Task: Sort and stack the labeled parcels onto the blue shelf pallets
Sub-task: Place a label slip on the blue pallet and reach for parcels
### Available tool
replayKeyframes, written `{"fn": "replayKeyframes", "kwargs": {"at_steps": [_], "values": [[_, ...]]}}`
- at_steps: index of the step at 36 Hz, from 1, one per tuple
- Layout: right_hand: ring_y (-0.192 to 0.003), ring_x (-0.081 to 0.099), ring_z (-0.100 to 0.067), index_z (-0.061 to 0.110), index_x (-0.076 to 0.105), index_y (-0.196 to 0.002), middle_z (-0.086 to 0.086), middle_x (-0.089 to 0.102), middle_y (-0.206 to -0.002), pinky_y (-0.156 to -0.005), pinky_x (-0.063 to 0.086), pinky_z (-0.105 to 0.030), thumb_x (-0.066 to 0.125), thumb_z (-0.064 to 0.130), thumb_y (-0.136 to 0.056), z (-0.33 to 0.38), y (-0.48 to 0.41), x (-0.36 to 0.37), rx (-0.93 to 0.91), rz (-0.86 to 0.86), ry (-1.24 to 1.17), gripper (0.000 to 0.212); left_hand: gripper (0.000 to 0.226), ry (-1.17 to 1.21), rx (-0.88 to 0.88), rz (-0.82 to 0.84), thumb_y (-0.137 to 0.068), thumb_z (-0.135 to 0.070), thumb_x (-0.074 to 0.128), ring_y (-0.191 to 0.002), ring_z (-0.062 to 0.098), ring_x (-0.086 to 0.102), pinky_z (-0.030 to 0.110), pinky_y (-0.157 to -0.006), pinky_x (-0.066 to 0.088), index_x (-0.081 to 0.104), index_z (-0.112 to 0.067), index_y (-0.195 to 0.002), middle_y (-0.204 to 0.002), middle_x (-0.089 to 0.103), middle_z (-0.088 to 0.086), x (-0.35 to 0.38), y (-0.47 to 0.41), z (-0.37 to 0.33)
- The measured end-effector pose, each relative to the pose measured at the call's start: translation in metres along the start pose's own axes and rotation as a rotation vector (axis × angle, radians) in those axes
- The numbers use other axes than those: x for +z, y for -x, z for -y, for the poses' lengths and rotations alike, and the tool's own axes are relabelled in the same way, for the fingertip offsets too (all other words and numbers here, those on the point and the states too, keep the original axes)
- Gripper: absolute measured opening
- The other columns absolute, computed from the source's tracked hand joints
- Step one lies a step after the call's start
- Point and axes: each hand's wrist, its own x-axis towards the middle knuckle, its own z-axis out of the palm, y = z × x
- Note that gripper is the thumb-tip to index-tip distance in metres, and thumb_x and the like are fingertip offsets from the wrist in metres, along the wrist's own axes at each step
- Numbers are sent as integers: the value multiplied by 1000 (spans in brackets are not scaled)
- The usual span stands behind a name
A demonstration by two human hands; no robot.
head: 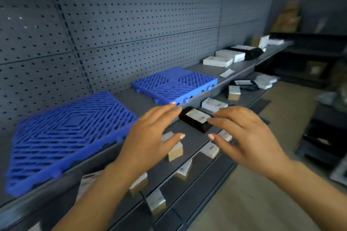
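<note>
Your left hand [150, 137] and right hand [244, 137] are both released, fingers spread and holding nothing. One reaches to each side of the black rectangular parcel [195, 120], which lies label up on the lower grey metal shelf [191, 137], just below the front edge of the upper grey metal shelf [127, 97]. I cannot tell whether any fingertip touches it. The spread suggests you mean to take it by both ends, which should keep it level and its white label readable for sorting. Above, the near blue slatted plastic pallet [62, 137] and the far blue slatted plastic pallet [174, 84] sit along the upper shelf's front edge with nothing stacked on them, so the stacking looks barely begun. Small tan cardboard parcels [175, 153] with white labels are scattered along the lower shelf, and white flat boxes [217, 61] sit toward the upper shelf's far end. A grey perforated metal back panel [112, 15] rises behind, and a pale floor [262, 193] runs alongside.
</note>
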Motion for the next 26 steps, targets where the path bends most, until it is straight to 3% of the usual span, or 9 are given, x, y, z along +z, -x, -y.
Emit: {"fn": "replayKeyframes", "kwargs": {"at_steps": [7,16,20,26], "values": [[-104,60,-28,9,69,-110,-8,64,-109,-90,46,-38,59,29,-90,-85,13,-12,69,3,113,29,52,62,40,-16,-80,-37,66,-122,6,40,27,-102,32,59,-21,-129,-136,54,-6,69,-79,-20],[-105,60,-27,9,70,-106,-7,64,-108,-90,47,-36,64,23,-88,-197,10,16,108,-15,157,24,50,85,122,4,-85,-42,52,-122,4,42,13,-102,25,57,-23,-131,-134,55,-10,164,-174,-8],[-104,60,-26,10,69,-106,-5,64,-108,-88,47,-35,63,25,-88,-248,2,37,143,-14,168,24,49,73,125,5,-84,-39,60,-122,7,45,27,-100,34,57,-24,-131,-135,55,-9,202,-216,5],[-104,60,-25,12,70,-106,-4,64,-109,-87,48,-36,65,23,-86,-310,-10,64,166,-11,148,23,44,100,151,-9,-86,-39,54,-118,5,49,27,-98,42,59,-25,-128,-130,58,-12,242,-269,16]]}}
